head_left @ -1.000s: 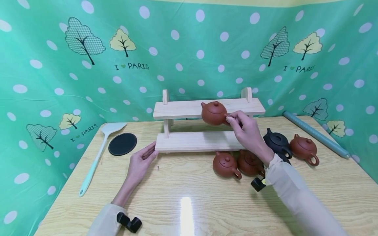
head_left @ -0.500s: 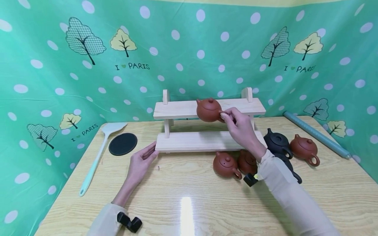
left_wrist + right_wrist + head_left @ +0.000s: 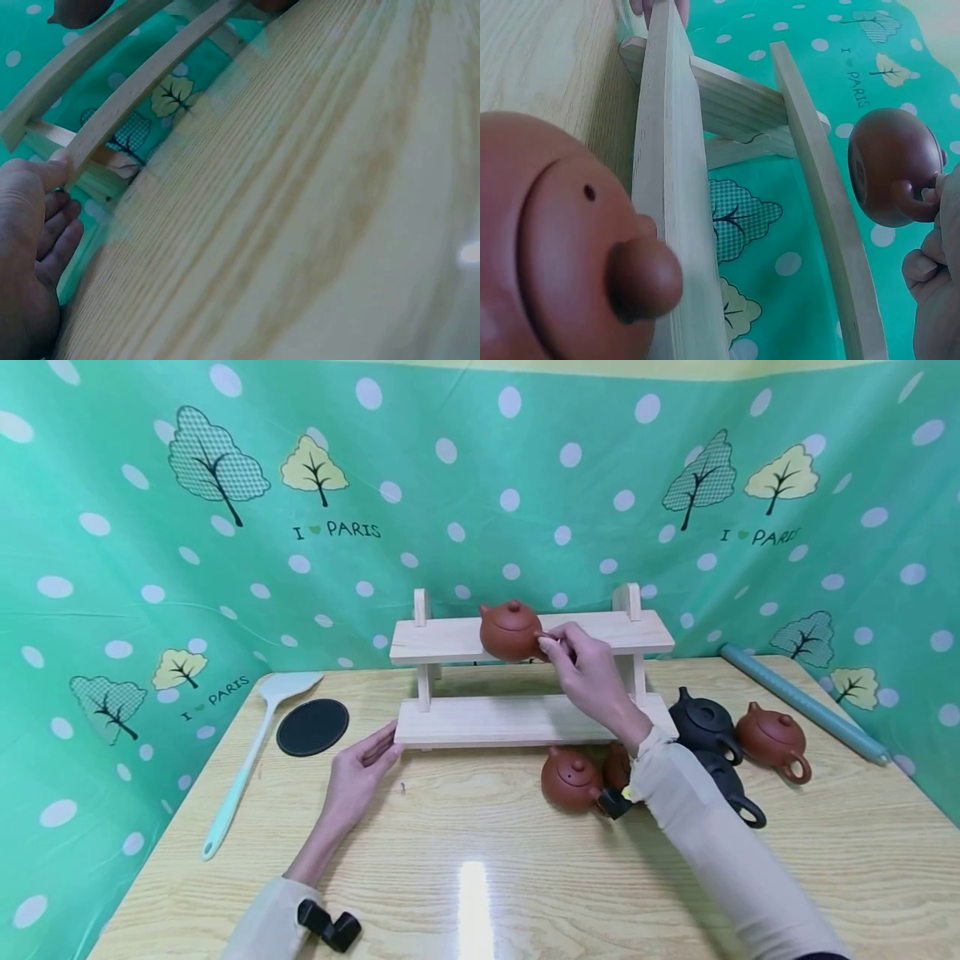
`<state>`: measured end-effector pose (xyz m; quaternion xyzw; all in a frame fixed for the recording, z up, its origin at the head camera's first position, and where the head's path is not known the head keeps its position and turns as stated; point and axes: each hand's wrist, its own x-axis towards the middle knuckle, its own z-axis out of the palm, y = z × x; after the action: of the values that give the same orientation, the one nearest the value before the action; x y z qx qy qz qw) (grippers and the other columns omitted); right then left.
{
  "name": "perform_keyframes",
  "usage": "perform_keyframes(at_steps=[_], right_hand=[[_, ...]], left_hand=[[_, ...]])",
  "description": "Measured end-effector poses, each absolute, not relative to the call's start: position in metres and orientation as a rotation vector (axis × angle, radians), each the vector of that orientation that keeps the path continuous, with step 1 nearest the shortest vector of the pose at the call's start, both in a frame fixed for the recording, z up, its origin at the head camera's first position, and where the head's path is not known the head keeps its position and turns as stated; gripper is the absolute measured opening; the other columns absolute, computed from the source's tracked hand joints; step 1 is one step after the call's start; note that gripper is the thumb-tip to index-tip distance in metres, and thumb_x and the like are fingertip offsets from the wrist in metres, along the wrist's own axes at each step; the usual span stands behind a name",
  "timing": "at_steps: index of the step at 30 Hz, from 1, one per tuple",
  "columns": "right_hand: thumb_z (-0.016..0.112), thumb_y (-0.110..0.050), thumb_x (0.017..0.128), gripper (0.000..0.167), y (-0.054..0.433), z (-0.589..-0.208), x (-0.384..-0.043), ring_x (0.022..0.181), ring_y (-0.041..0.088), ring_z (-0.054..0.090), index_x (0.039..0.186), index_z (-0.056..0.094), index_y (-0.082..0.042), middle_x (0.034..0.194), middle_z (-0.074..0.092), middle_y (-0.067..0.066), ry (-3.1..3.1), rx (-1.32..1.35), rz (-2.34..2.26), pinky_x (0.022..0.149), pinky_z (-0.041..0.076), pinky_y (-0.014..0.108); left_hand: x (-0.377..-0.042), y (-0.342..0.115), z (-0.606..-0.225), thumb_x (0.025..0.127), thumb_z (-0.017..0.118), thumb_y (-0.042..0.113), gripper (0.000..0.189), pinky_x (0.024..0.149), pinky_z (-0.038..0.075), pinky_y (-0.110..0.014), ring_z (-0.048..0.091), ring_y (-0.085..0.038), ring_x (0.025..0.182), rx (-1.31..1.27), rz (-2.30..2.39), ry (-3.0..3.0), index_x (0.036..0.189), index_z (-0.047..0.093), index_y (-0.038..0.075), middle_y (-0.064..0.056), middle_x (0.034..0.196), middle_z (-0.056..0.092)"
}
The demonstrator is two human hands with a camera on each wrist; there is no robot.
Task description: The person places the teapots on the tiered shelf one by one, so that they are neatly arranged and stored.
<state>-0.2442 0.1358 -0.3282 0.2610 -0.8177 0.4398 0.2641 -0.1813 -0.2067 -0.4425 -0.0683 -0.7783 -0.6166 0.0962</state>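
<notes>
A reddish-brown clay teapot [image 3: 510, 631] is held by its handle in my right hand [image 3: 596, 681], raised at the front of the upper board of a two-tier wooden shelf [image 3: 480, 720]. From the right wrist, the teapot [image 3: 892, 161] shows its base apart from that board, spout pointing away from the hand. My left hand [image 3: 358, 777] grips the left end of the lower board; in the left wrist view its thumb lies on the board [image 3: 112, 112] with fingers beneath. Below the shelf's right part stand two more brown teapots, one [image 3: 570, 779] in plain sight, another [image 3: 617, 767] mostly behind my sleeve.
Right of the shelf are two black teapots, one [image 3: 701, 718] behind the other [image 3: 726, 783], and a brown teapot [image 3: 771, 735]. A teal roll [image 3: 802, 702] lies along the back right. At left lie a pale-blue spatula [image 3: 243, 768] and a black round mat [image 3: 312, 727].
My right hand has carried the teapot leftward and slightly up, from the shelf's right part to near its middle. The left hand stays at the lower board's end.
</notes>
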Motion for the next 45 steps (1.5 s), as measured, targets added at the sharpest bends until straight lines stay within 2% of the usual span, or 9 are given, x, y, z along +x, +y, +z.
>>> perform_keyframes(at_steps=[33,45], right_hand=[[0.06,-0.007,0.106,0.014,0.101,-0.33,-0.269,0.062,0.019,0.048,0.104,0.065,0.005,0.073,0.055,0.007,-2.247,0.696,1.212,0.054,0.038,0.027],[0.063,-0.008,0.104,0.014,0.093,-0.329,-0.271,0.058,0.017,0.045,0.102,0.067,0.005,0.067,0.05,0.004,-2.216,0.679,1.258,0.053,0.034,0.025]], left_hand=[[-0.181,-0.205,-0.443,0.099,0.073,0.015,0.044,0.096,0.051,-0.017,0.062,-0.025,0.126,-0.176,-1.843,-2.309,0.14,0.063,0.0,-0.016,0.138,0.063],[-0.181,-0.206,-0.444,0.099,0.073,0.017,0.044,0.095,0.051,-0.016,0.062,-0.026,0.125,-0.182,-1.795,-2.328,0.139,0.063,0.001,-0.016,0.136,0.064]])
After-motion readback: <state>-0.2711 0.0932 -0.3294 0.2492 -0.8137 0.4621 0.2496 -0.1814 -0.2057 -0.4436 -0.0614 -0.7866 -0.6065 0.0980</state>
